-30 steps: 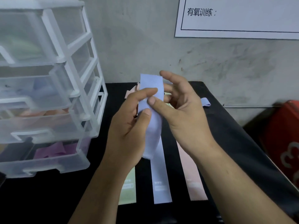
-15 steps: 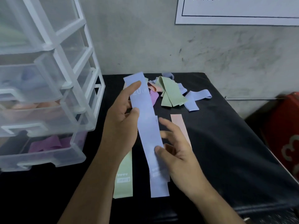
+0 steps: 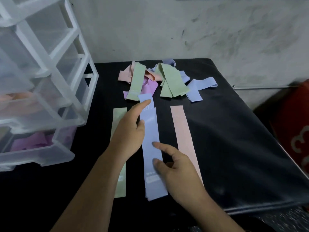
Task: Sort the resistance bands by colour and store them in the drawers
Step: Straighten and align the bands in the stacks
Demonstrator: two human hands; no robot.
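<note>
Black table [image 3: 234, 148] fills most of the view and stands against a grey wall. Translucent plastic drawer unit [image 3: 55, 84] stands on the table's left side. Purple bands [image 3: 33, 141] show in the bottom drawer, and something peach sits in the drawer above. Loose pile of bands [image 3: 160, 81], pink, green, purple and blue, lies at the back of the table. Three flat strips lie side by side in front of the pile: green band [image 3: 119, 118] on the left, blue band [image 3: 150, 148] in the middle, pink band [image 3: 183, 138] on the right. Blue band lies over another blue strip, slightly offset. Hands are apart, both on the blue band. Left hand [image 3: 128, 134] pinches its far end between forefinger and thumb. Right hand [image 3: 177, 169] rests thumb and forefinger tips on the near half, other fingers loosely curled beside it. Red object [image 3: 294, 131] at the right edge, blurred.
</note>
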